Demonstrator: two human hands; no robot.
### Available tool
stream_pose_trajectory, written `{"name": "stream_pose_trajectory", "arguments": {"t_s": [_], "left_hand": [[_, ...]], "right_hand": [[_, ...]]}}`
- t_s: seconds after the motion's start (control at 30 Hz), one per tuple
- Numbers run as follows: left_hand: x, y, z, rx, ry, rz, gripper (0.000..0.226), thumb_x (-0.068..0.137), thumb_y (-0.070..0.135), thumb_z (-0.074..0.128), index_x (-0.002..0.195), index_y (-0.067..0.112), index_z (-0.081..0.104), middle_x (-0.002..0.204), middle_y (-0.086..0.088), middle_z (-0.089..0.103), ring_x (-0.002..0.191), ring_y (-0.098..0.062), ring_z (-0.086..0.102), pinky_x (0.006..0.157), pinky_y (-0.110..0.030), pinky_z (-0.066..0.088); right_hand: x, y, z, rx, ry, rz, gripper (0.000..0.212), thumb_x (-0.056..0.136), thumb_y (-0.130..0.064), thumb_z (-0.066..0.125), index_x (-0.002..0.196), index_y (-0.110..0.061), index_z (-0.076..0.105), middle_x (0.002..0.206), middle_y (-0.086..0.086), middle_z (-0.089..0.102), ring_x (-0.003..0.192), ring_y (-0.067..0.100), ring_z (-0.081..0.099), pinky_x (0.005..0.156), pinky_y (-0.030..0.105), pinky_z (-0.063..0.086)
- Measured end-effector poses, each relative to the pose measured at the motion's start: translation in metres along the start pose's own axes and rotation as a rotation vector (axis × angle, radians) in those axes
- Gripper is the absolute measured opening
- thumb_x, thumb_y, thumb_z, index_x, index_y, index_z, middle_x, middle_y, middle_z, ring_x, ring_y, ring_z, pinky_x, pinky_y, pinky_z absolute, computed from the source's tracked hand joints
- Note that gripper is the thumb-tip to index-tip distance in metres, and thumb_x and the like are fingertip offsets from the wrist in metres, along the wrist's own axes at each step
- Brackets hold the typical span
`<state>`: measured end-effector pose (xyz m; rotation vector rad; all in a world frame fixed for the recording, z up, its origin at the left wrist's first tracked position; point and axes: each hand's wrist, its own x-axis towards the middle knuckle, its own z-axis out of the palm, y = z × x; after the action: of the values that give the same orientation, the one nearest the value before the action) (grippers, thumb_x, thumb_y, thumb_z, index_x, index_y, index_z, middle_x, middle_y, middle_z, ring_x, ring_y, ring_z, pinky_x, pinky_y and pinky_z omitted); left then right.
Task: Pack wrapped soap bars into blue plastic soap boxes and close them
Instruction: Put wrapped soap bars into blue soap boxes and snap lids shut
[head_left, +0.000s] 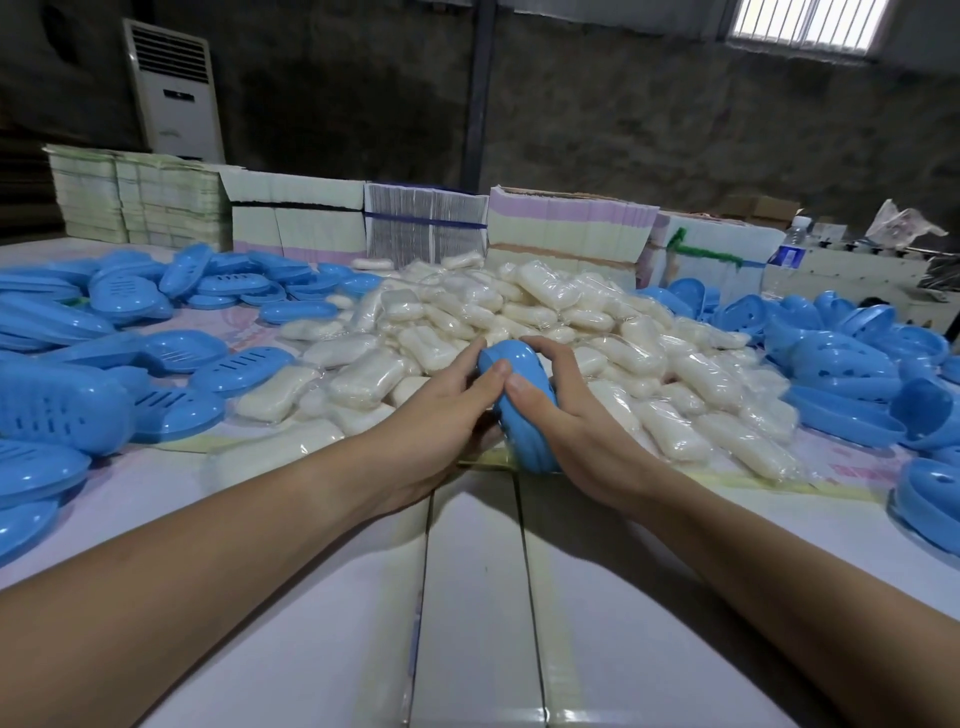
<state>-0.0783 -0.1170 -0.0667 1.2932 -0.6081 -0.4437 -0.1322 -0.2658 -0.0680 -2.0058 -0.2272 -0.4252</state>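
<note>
Soap box (519, 395): smooth blue plastic, slight sheen. Soap bars (519, 306): white, in glossy clear film wrap. Carton stacks (566, 228): matt paperboard. Tabletop (467, 597): smooth, matt, pale.

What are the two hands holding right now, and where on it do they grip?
Both hands hold one closed blue plastic soap box: the left hand grips its left side, the right hand its right side, thumbs pressing on top.

hands (511, 415) gripping seemingly closed soap box (522, 402)
</note>
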Motion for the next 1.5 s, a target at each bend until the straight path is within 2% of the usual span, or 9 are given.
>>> {"name": "stream_pose_trajectory", "arguments": {"t_s": [0.1,0.23,0.4,0.53,0.6,0.8,0.97,1.2,1.5], "left_hand": [[-0.0006,0.0004,-0.0003,-0.053,-0.01,-0.03,0.058,0.104,0.032,0.048,0.156,0.039,0.024,0.131,0.012,0.061,0.103,-0.015,0.072,0.09,-0.032,0.059],[-0.0018,0.0038,-0.0008,-0.058,0.012,-0.031,0.058,0.104,0.03,0.05,0.156,0.036,0.026,0.137,0.006,0.061,0.114,-0.033,0.067,0.099,-0.044,0.055],[-0.0038,0.0036,0.0022,0.015,0.065,-0.004,0.054,0.105,0.029,0.048,0.156,0.028,0.031,0.139,-0.002,0.06,0.111,-0.032,0.069,0.101,-0.049,0.053],[-0.0023,0.001,0.0039,0.043,0.08,0.019,0.051,0.106,0.027,0.045,0.155,0.022,0.032,0.143,-0.006,0.056,0.11,-0.027,0.069,0.098,-0.044,0.055],[-0.0019,-0.0001,0.0042,0.05,0.081,0.025,0.051,0.106,0.028,0.046,0.155,0.023,0.033,0.14,-0.004,0.058,0.103,-0.022,0.069,0.092,-0.038,0.058],[-0.0019,0.0001,0.0032,0.036,0.067,0.027,0.026,0.106,0.026,0.045,0.129,0.032,0.057,0.124,-0.003,0.068,0.097,-0.022,0.067,0.087,-0.033,0.06],[-0.0031,0.0015,0.0046,0.071,0.08,0.03,0.039,0.106,0.027,0.044,0.145,0.022,0.046,0.129,-0.005,0.064,0.096,-0.018,0.069,0.086,-0.031,0.059],[-0.0039,0.0031,0.0049,0.036,0.064,0.025,0.035,0.107,0.025,0.043,0.141,0.02,0.05,0.127,-0.008,0.065,0.092,-0.018,0.069,0.083,-0.032,0.06],[-0.0055,0.0045,0.0054,0.034,0.042,0.009,0.024,0.108,0.024,0.041,0.122,0.021,0.06,0.126,-0.015,0.066,0.107,-0.028,0.07,0.089,-0.038,0.06]], "right_hand": [[0.0005,0.0017,0.0022,0.037,-0.005,-0.008,0.046,0.099,-0.039,0.051,0.138,-0.03,0.031,0.117,-0.006,0.057,0.099,-0.001,0.061,0.088,0.018,0.05],[0.0002,-0.0004,0.0013,0.014,-0.004,0.002,0.052,0.091,-0.046,0.05,0.137,-0.03,0.03,0.114,-0.01,0.054,0.097,-0.007,0.059,0.085,0.014,0.049],[-0.0007,-0.0034,0.0011,0.043,-0.013,-0.005,0.055,0.09,-0.046,0.051,0.139,-0.027,0.034,0.111,-0.007,0.056,0.09,-0.007,0.062,0.078,0.015,0.05],[-0.0003,-0.002,0.0011,0.093,-0.001,0.023,0.055,0.088,-0.047,0.055,0.138,-0.031,0.037,0.108,0.001,0.062,0.088,0.012,0.069,0.082,0.031,0.057],[-0.0004,-0.0005,0.0006,0.059,0.011,0.017,0.055,0.087,-0.05,0.056,0.137,-0.034,0.039,0.107,-0.001,0.063,0.089,0.011,0.069,0.085,0.033,0.056],[0.0007,-0.0003,-0.0011,-0.031,0.038,0.014,0.054,0.085,-0.054,0.054,0.135,-0.038,0.041,0.105,-0.01,0.063,0.09,0.001,0.064,0.088,0.029,0.053],[0.001,-0.0001,-0.0033,-0.046,0.034,0.014,0.052,0.086,-0.054,0.054,0.134,-0.04,0.042,0.102,-0.009,0.066,0.091,0.006,0.067,0.088,0.034,0.054],[-0.0008,-0.003,-0.0006,-0.041,0.071,0.017,0.045,0.085,-0.054,0.055,0.128,-0.044,0.047,0.085,-0.022,0.067,0.079,0.0,0.067,0.066,0.01,0.047],[-0.0004,-0.0025,-0.0058,-0.1,0.058,0.043,0.041,0.084,-0.058,0.053,0.123,-0.049,0.049,0.086,-0.015,0.067,0.083,0.005,0.067,0.082,0.027,0.053]]}}
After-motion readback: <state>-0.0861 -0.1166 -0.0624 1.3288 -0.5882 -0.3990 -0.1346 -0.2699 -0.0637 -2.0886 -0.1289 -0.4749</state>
